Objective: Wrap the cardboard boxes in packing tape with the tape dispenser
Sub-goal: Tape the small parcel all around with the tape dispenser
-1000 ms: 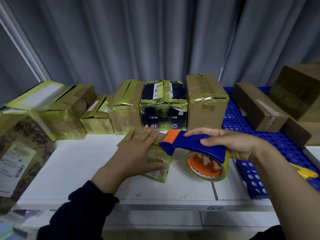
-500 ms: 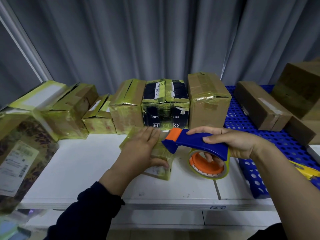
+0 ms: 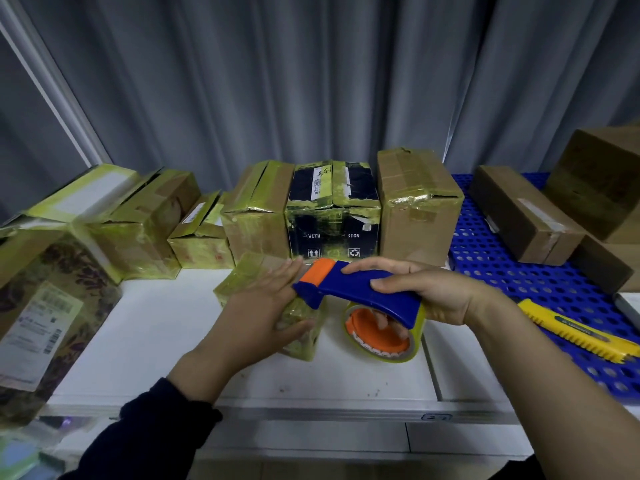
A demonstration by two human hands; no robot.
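On white table (image 3: 145, 341), L hand (image 3: 256, 313) presses flat on small box (image 3: 242, 275), R hand (image 3: 433, 292) grips tape dispenser (image 3: 367, 289).

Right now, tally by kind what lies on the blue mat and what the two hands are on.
Plain brown boxes on the blue mat: 3
Yellow utility knife: 1
Tape dispenser, gripped by the right hand: 1
Tape-wrapped box, pressed by the left hand: 1
Total: 6
A pale slab, cropped at the mat's right edge, is left out.

Dim, cool overhead light, soft shadows, wide-angle edge distortion, corners blurred
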